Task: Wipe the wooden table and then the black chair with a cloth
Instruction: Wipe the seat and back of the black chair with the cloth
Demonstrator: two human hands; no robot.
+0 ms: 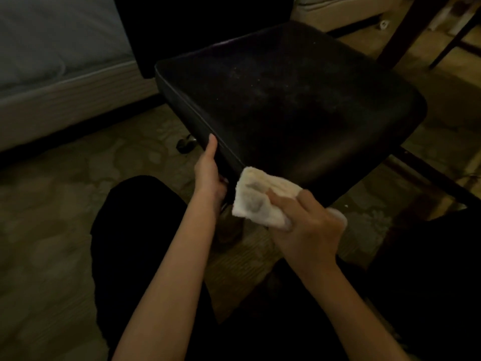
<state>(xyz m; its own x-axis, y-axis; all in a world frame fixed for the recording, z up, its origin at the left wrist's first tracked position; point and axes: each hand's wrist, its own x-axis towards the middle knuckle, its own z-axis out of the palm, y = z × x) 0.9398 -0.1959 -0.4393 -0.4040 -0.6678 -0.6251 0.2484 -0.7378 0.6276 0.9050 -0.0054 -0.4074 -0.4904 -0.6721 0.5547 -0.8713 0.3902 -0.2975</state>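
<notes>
The black chair fills the middle of the head view, its padded seat dusty with pale specks. My left hand grips the seat's near left corner, thumb lying along the side edge. My right hand holds a folded white cloth, stained grey, pressed against the seat's front edge. The chair's back is a dark shape at the top. The wooden table is outside the view, apart from dark legs at the top right.
A bed with a pale mattress stands at the left. Dark wooden legs rise at the top right. A patterned floor lies all around. My dark-clothed knees are below the chair.
</notes>
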